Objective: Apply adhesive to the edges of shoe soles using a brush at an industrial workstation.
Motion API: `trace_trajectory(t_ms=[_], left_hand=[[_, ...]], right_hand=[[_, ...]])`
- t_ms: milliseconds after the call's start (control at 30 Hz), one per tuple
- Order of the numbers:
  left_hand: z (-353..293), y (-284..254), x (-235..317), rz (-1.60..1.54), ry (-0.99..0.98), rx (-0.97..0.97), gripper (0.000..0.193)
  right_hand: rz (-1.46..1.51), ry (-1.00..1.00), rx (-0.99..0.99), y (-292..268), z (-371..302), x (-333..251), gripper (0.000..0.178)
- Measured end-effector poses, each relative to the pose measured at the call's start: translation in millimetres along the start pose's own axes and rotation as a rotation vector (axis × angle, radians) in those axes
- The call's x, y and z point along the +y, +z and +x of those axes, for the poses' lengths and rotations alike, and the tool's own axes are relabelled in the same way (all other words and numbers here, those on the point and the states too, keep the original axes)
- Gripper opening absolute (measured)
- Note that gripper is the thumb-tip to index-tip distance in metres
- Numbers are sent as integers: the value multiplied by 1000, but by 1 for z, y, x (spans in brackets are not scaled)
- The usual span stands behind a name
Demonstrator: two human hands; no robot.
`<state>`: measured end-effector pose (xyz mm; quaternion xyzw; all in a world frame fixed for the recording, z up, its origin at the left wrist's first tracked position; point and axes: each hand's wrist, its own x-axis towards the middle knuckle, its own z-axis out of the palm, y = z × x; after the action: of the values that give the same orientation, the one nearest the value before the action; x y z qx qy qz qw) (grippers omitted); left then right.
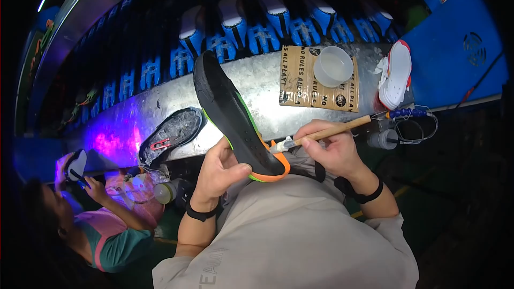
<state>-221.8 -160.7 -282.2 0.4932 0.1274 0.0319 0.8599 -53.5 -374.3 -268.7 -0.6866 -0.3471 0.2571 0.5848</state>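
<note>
My left hand (218,174) grips a black shoe sole (230,107) near its lower end, with the thumb over the rim. The sole stands tilted, its inner side up, and has an orange and green edge around the lower end. Between the fingers of my right hand (334,150) is a brush (337,130) with a light wooden handle. Its whitish bristles touch the sole's orange rim or sit just against it; I cannot tell which. Beyond my right hand, a translucent plastic cup (333,67) rests on a brown printed pad (300,88).
A metal ledge (267,107) runs across, carrying a dark worn sole-shaped piece (174,134) and a white-and-red sole (396,77). Behind it stand several blue-and-white shoe forms (278,13). A blue machine panel (455,48) is at right. At lower left, another person (112,230) holds a sole.
</note>
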Motion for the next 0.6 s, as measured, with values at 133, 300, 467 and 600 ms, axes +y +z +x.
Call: trace_trajectory(t_ms=[133, 300, 467, 600], left_hand=[[-1, -2, 0, -33, -20, -47, 72], [-1, 0, 3, -43, -33, -35, 74], [-1, 0, 11, -31, -44, -34, 74], [-5, 0, 9, 97, 39, 6, 74]], right_hand=[[3, -47, 79, 3, 3, 3, 12], [35, -46, 77, -3, 1, -2, 11], [5, -82, -56, -10, 2, -12, 10], [-98, -79, -55, -9, 3, -18, 10]])
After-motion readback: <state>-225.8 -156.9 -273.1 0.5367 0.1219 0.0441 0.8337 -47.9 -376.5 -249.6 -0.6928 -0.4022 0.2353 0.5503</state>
